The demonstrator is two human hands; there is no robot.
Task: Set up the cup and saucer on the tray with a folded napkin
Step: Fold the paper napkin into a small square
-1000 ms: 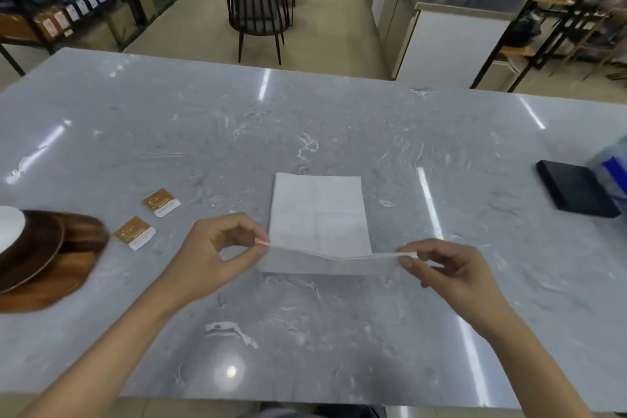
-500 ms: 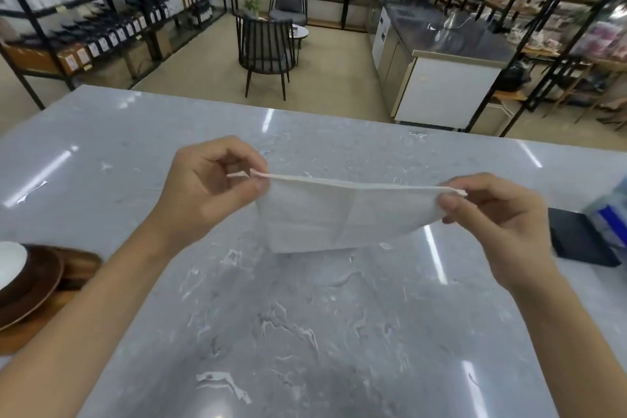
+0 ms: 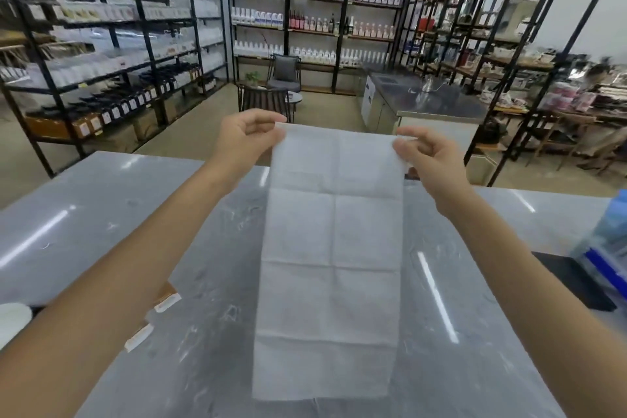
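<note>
Fingers (image 3: 271, 132) of both hands pinching the napkin's (image 3: 329, 265) far corners, left hand (image 3: 249, 139), right hand (image 3: 429, 159), napkin hanging unfolded over the bench (image 3: 101, 214).

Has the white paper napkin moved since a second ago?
Yes. The white paper napkin has risen off the grey marble table, where it lay flat, and now hangs unfolded, pinched at its top corners by the left hand and right hand.
</note>
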